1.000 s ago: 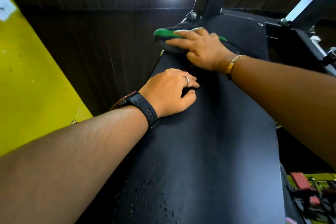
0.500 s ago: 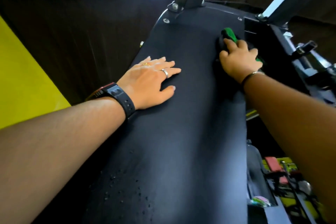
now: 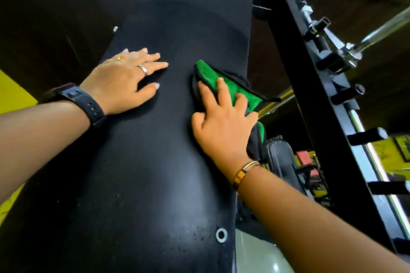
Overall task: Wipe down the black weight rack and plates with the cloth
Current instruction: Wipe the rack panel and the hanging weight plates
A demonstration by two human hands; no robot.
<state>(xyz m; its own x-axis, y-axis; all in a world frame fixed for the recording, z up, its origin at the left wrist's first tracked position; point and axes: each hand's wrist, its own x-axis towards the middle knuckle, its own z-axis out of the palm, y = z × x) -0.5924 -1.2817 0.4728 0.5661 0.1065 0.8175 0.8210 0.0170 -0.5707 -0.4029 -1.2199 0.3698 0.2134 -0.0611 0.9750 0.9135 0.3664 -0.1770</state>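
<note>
My right hand (image 3: 221, 122) pressed the green cloth (image 3: 235, 88) on the right edge of the black panel (image 3: 155, 162), the grip wide, with fingers laid over the cloth and not closed round it. My left hand (image 3: 124, 80) lay flat on the panel's left side, holding nothing. Droplets (image 3: 199, 235) at the panel's near end, and the pegged upright (image 3: 321, 95) right of the panel, I judged not yet wiped.

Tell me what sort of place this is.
Most likely a gym. A black steel upright studded with pegs stands at the right, a chrome bar juts out beside it, and red-padded equipment sits in the background. The right hand presses a green cloth on a black panel.
</note>
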